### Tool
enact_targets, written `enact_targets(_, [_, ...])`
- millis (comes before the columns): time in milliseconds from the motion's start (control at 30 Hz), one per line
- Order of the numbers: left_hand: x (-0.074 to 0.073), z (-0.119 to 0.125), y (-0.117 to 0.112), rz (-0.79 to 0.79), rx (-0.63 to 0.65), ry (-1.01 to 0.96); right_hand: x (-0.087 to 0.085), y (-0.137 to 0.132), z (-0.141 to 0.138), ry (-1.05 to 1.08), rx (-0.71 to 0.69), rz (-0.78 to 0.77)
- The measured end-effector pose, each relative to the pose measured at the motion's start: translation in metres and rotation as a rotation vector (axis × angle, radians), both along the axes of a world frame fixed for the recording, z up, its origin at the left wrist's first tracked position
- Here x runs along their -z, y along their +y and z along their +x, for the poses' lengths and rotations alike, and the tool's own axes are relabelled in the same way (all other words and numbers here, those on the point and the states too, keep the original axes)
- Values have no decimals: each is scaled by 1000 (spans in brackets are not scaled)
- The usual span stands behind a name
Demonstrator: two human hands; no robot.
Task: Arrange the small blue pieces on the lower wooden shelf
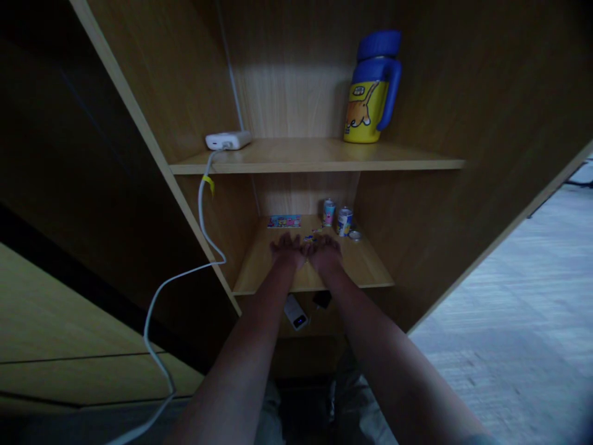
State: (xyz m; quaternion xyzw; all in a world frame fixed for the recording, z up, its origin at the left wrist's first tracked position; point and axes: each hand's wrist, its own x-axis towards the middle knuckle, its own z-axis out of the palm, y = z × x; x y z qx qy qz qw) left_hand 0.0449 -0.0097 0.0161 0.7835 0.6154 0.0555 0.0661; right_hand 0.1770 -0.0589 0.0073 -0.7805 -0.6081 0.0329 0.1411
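Observation:
Both of my hands reach into the lower shelf compartment, low over its board. My left hand (287, 249) is on the left with its fingers spread apart, and nothing shows in it. Beside it, my right hand (325, 252) has its fingers apart and slightly bent. Small colourful pieces (309, 238) lie on the board just beyond and between the hands, too small to make out well. Behind my left hand is a flat colourful printed strip (284, 221). Two small printed cans, a pink-and-blue can (328, 212) and a blue-and-yellow can (344, 222), stand at the back right.
A round metal lid (354, 235) lies by the cans. On the upper shelf (296, 154) stand a blue-and-yellow jug (365, 99) and a white power bank (228, 140), whose white cable (151, 309) hangs down at left. Below my arms is another white device (295, 312).

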Motion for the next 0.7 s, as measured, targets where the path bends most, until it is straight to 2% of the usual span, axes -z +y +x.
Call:
enact_targets(100, [-1,-2,-9,0,-4,9,-4,-1,0,37,-42,-18])
enact_targets(333, [0,-9,-31,-31,15,41,-14,-8,-5,46,-102,-193])
enact_targets(700, [-7,-15,-59,-46,-6,97,-16,-28,-7,44,-113,-265])
